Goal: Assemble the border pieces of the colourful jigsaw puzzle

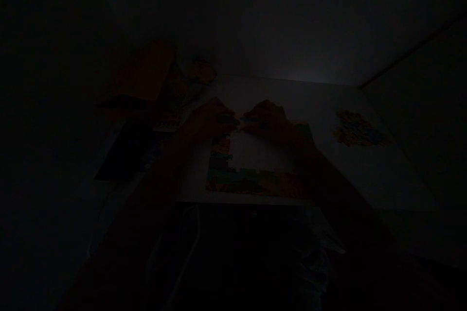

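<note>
The picture is very dark. A partly assembled jigsaw puzzle (248,182) lies on the white tabletop, its coloured border framing a bare white middle. My left hand (213,117) and my right hand (268,119) meet at the border's far side, fingertips almost touching. Both hands have bent, closed fingers pressed onto puzzle pieces there. A bluish puzzle piece (250,119) shows beneath the right fingers. Under the left fingers the pieces are dark and mostly hidden. My right forearm covers part of the border's right side.
A heap of loose puzzle pieces (359,129) lies on the right. At the back left stand an orange-brown box or bag (140,75) and a smaller pile of pieces (202,72). A dark flat sheet or panel (126,150) lies left of my arm. A pale wall (292,24) rises behind.
</note>
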Available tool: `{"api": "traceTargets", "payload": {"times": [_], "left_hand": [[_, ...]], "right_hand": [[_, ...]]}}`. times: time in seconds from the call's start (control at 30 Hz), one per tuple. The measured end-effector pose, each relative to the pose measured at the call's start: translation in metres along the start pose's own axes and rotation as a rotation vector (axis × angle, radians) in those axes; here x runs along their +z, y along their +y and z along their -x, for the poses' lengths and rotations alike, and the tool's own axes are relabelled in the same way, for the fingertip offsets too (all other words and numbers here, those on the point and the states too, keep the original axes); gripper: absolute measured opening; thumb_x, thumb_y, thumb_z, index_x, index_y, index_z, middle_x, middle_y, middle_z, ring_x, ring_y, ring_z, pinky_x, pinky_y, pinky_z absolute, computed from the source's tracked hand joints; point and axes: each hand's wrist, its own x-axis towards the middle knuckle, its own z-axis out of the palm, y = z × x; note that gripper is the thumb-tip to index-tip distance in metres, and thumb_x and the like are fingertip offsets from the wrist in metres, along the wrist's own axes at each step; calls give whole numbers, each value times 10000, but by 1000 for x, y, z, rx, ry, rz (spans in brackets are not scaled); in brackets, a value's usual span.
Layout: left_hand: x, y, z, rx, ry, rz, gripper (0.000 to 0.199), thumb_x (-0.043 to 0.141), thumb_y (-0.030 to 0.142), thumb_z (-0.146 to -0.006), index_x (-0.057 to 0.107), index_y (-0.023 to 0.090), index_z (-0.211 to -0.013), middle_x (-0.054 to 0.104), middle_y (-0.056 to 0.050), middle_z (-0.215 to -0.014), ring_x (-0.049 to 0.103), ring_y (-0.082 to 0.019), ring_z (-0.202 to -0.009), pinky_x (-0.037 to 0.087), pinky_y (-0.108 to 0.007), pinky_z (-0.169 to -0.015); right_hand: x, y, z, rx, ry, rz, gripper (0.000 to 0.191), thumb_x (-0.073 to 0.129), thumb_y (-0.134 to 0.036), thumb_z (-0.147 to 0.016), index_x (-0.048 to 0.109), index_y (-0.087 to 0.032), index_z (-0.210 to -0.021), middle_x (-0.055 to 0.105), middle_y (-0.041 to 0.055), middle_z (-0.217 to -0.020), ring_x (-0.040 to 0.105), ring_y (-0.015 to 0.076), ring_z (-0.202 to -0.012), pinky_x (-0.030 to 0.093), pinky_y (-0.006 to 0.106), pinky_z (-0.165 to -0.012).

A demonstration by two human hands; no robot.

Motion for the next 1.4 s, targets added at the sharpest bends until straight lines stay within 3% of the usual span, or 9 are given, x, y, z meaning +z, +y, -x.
{"api": "traceTargets", "payload": {"times": [0.27, 0.67, 0.73, 0.83, 0.97, 1.07, 1.13, 1.3, 1.4], "left_hand": [[3, -2, -1, 10, 33, 10, 463, 970, 596, -1055, 971, 319, -1426, 788, -112, -1474, 823, -321, -1277, 683, -417, -1087], [5, 1, 1, 6, 46, 19, 401, 981, 533, -1049, 963, 332, -1395, 791, -104, -1494, 836, -324, -1290, 694, -437, -1118], [7, 1, 1, 14, 57, 2, 383, 959, 533, -1069, 968, 325, -1390, 796, -108, -1491, 839, -318, -1273, 698, -435, -1104], [11, 1, 1, 23, 99, -30, 349, 919, 544, -1107, 978, 315, -1364, 811, -107, -1452, 837, -309, -1266, 698, -420, -1082], [17, -4, 2, 30, 132, -31, 357, 922, 568, -1114, 988, 311, -1352, 811, -107, -1458, 840, -294, -1257, 696, -406, -1055], [19, -5, 4, 38, 147, -76, 334, 880, 558, -1145, 996, 292, -1311, 826, -119, -1423, 845, -293, -1232, 687, -419, -1043], [19, -3, 5, 43, 192, -121, 323, 801, 510, -1192, 993, 256, -1245, 847, -140, -1365, 845, -301, -1215, 676, -429, -1031], [12, 13, 9, 24, 292, -214, 317, 690, 404, -1202, 909, 238, -1045, 864, -149, -1198, 825, -300, -1115, 641, -413, -983], [6, 24, 16, 55, 257, -294, 325, 672, 407, -1190, 865, 242, -987, 858, -162, -1129, 807, -319, -1120, 629, -437, -1013]], "right_hand": [[8, 12, -1, 31, -4, 6, 559, 976, -705, -1030, 909, -415, -1503, 715, 159, -1586, 678, 516, -1541, 529, 834, -1308], [3, 11, 0, 9, -33, 27, 568, 868, -768, -1107, 899, -386, -1525, 723, 176, -1615, 682, 522, -1540, 531, 832, -1302], [-6, 9, 0, -22, 11, 22, 618, 814, -803, -1138, 881, -369, -1573, 735, 181, -1606, 699, 515, -1521, 520, 826, -1311], [-33, 6, 0, -48, 227, -47, 680, 703, -853, -1194, 822, -372, -1660, 758, 175, -1596, 733, 487, -1462, 540, 799, -1300], [-81, 8, 7, -16, 453, -142, 591, 643, -879, -1223, 853, -416, -1524, 814, 146, -1513, 772, 421, -1355, 623, 692, -1220], [-99, 14, 37, -7, 447, -148, 533, 708, -855, -1201, 866, -408, -1444, 851, 134, -1443, 815, 416, -1292, 677, 683, -1158], [-96, 20, 73, 17, 414, -135, 491, 711, -815, -1209, 865, -408, -1437, 869, 130, -1413, 840, 429, -1285, 709, 699, -1120], [-58, 28, 174, 164, 337, -135, 403, 672, -661, -1227, 867, -398, -1462, 919, 125, -1431, 888, 470, -1347, 732, 789, -1150], [-42, 23, 207, 247, 241, -61, 453, 691, -590, -1183, 879, -373, -1534, 887, 140, -1604, 855, 502, -1480, 678, 836, -1259]]}}
